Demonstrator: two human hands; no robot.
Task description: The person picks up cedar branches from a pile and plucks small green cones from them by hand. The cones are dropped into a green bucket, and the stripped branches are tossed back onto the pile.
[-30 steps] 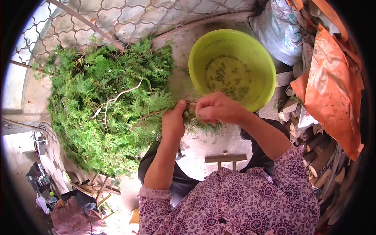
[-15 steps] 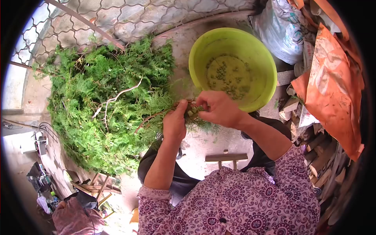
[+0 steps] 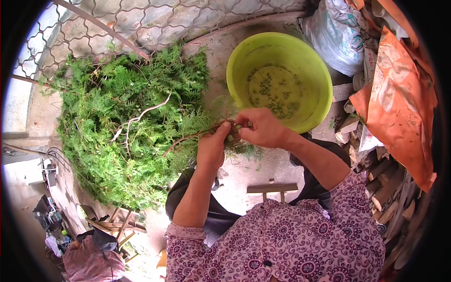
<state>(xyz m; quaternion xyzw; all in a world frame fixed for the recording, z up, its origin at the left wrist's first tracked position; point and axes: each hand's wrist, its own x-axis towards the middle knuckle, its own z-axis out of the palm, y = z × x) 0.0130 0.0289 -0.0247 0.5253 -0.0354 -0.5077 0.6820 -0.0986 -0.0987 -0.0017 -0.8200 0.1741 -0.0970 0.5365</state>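
My left hand [image 3: 211, 146] is closed round a brown-stemmed green branch [image 3: 185, 137], its thumb on the stem. Right beside it, my right hand [image 3: 263, 127] pinches at small pale green cones on the same branch; its fingertips meet there, near the tub's lower left rim. The yellow-green tub [image 3: 312, 89] holds several small green cones [image 3: 272, 91] scattered over its bottom. To the left lies a large pile of green conifer branches [image 3: 117, 127], with a bare, pale twig [image 3: 141, 115] on top.
A metal lattice [image 3: 164, 21] runs along the back. White sacks [image 3: 336, 37], an orange sheet [image 3: 399, 108] and stacked firewood [image 3: 390, 188] stand at the right. Near my knees is a small wooden piece [image 3: 272, 188]. Cloth and bags [image 3: 91, 258] lie at the lower left.
Both hands have shifted very slightly, and the right fingers have closed in nearer to the left thumb. The branch has turned a little in the left hand.
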